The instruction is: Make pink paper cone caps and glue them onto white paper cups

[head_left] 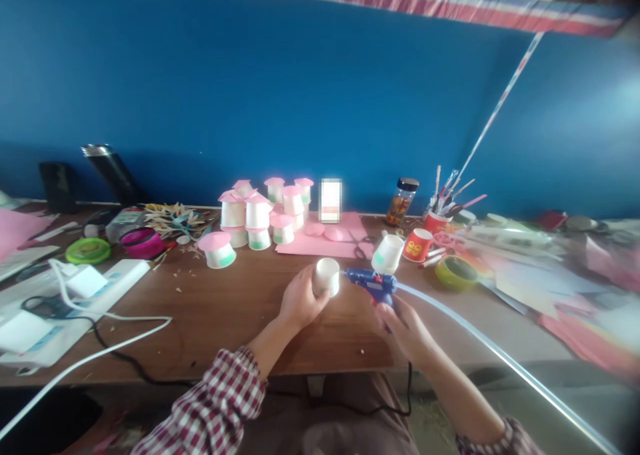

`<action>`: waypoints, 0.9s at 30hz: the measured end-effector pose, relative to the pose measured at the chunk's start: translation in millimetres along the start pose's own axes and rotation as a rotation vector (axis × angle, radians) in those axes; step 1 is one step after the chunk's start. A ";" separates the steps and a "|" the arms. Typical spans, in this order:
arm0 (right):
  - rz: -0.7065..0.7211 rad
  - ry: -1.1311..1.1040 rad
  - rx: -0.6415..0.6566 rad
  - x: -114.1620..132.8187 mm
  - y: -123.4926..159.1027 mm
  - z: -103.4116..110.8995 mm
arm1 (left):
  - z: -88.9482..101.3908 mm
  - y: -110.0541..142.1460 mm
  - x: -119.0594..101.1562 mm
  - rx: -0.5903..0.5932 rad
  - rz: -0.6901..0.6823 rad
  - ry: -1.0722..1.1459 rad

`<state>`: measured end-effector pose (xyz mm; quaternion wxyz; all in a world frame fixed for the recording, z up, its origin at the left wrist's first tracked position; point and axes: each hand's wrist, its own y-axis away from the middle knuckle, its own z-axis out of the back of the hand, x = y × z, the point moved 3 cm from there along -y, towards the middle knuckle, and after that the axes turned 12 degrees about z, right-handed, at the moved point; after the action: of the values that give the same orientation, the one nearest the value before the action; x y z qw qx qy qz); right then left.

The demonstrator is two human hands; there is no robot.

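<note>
My left hand [299,300] is closed around a small white paper cup [327,276], held on its side above the wooden table [220,308]. My right hand [406,325] grips a blue glue gun [374,284], its nozzle pointing left and almost touching the cup's rim. A long glue stick [450,315] runs out of the gun's back toward the right. Just behind the gun stands an upturned white cup with a green band [388,254].
Several upturned cups with pink paper tops [260,212] cluster at the back on and beside pink paper [325,238] with scissors [358,244]. A red cup [418,244], a jar [401,202], a pen holder [440,215], green tape [455,272], a power strip [113,278] and cables [115,322] are here.
</note>
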<state>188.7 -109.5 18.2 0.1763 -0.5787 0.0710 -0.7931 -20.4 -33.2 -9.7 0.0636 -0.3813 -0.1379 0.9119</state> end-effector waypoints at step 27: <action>-0.011 0.059 0.041 -2.7 1.8 5.3 | -0.9 0.3 1.3 -0.007 0.004 -0.018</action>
<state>194.7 -109.6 16.9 0.1817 -0.5518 0.0567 -0.8120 -20.6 -33.1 -11.3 0.0591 -0.3737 -0.1406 0.9149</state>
